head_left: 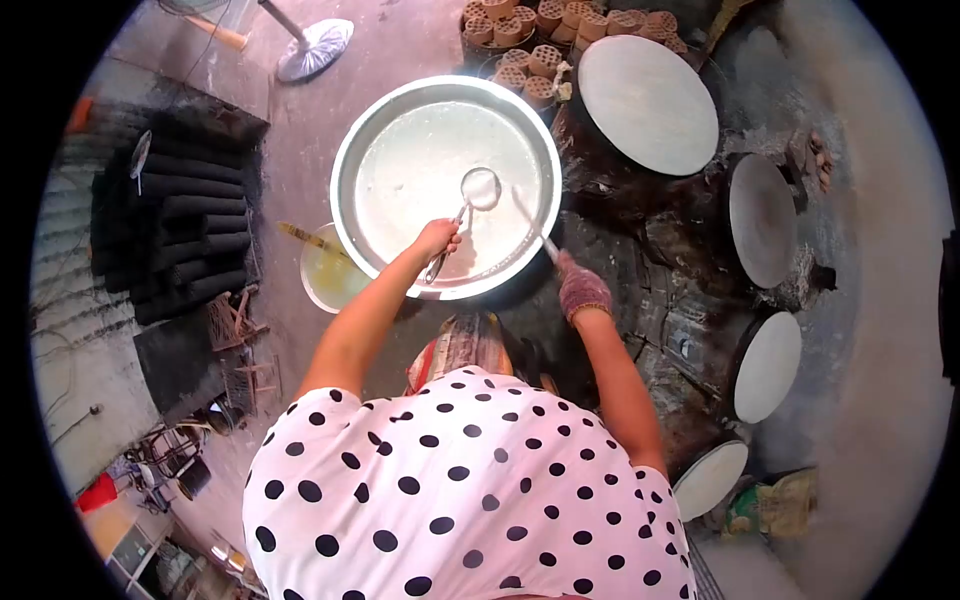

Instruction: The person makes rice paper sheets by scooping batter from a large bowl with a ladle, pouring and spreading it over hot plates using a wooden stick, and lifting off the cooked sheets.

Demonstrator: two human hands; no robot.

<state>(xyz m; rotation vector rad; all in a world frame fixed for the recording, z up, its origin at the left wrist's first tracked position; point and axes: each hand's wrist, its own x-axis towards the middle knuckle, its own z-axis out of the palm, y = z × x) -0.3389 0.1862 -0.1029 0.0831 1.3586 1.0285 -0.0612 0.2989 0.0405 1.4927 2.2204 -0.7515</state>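
A wide metal basin point(345, 215) holds a pale, milky liquid. My left hand point(438, 239) is closed around the handle of a round ladle point(481, 188), whose bowl is over the liquid inside the basin. On my right, my gloved right hand point(583, 288) grips a thin pale stick-like tool point(548, 243). That tool crosses the basin's right rim, and its far end reaches into the basin. Whether it has a blade at its tip cannot be made out.
Round pans with white surfaces point(648, 105) line the dark stove on the right. Perforated clay-coloured briquettes point(540, 62) sit beyond the basin. A smaller bowl of yellowish liquid point(325, 275) stands at its lower left. Black cylinders point(190, 225) are stacked at the left.
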